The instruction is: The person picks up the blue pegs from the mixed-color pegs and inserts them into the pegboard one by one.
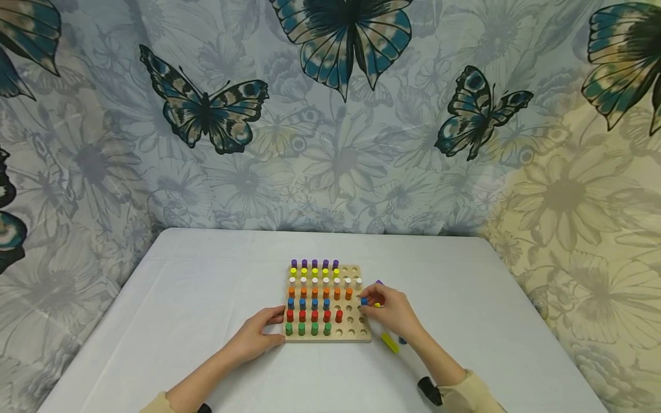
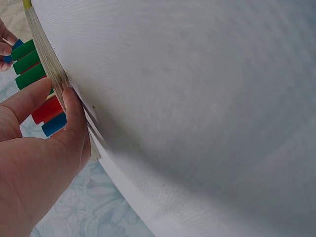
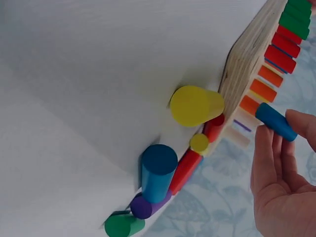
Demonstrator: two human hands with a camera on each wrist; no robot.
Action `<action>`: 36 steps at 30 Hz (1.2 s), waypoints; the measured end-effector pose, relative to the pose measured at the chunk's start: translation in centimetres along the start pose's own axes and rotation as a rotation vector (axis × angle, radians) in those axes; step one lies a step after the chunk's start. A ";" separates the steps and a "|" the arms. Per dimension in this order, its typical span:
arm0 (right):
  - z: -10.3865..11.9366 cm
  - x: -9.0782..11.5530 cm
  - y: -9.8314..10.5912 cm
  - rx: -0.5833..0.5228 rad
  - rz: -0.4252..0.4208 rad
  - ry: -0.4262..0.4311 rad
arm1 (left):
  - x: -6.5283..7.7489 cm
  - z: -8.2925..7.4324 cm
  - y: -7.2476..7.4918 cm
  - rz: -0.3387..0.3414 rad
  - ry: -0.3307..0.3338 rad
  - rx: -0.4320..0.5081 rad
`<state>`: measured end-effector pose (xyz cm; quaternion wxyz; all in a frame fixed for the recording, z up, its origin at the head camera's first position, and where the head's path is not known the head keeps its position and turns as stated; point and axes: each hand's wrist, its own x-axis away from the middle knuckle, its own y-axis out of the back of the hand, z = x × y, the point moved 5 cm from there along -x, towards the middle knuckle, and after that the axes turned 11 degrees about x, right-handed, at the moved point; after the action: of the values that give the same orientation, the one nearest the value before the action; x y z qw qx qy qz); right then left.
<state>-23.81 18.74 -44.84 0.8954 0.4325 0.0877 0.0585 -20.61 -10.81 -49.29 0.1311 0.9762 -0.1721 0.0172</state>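
A light wooden pegboard [image 1: 345, 339] lies on the table with rows of coloured pegs standing in its holes. My left hand [image 1: 257, 334] touches the board's left side near the front corner, thumb and fingers spread apart. Over the board's right edge, my right hand [image 1: 391, 308] pinches a blue peg [image 3: 276, 121] between thumb and fingertips. That peg is tilted and appears raised above the board. Purple, yellow, white, orange, blue, red and green pegs each form a row. Bare holes show toward the right, partly hidden by the right hand.
Loose pegs stand or lie right of the board, among them a yellow peg [image 1: 389, 343], a blue peg [image 3: 159, 170], a purple peg [image 3: 143, 206] and a green peg [image 3: 122, 225]. A white cloth [image 1: 217, 269] covers the table; butterfly-printed fabric [image 1: 341, 189] hangs behind.
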 end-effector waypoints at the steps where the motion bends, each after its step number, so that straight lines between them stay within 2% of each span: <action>1: 0.0 -0.1 -0.1 -0.004 0.000 -0.007 | 0.0 0.0 0.0 0.000 0.000 -0.001; 10: 0.4 -0.8 -0.7 -0.065 0.015 -0.064 | -0.1 0.1 0.0 0.002 -0.001 -0.008; 18: 0.7 -1.1 -1.6 -0.106 0.033 -0.053 | -0.1 0.1 0.0 0.009 0.004 -0.011; 24: 1.1 -1.3 -2.1 -0.098 0.019 -0.016 | -0.1 0.1 0.0 0.007 0.006 -0.010; 36: 1.6 -1.9 -3.1 -0.107 0.043 -0.014 | -0.2 0.3 0.0 0.008 0.000 -0.006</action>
<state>-25.19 15.20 -46.10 0.9164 0.3862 0.0688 0.0794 -20.81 -10.87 -49.58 0.1338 0.9751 -0.1758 0.0174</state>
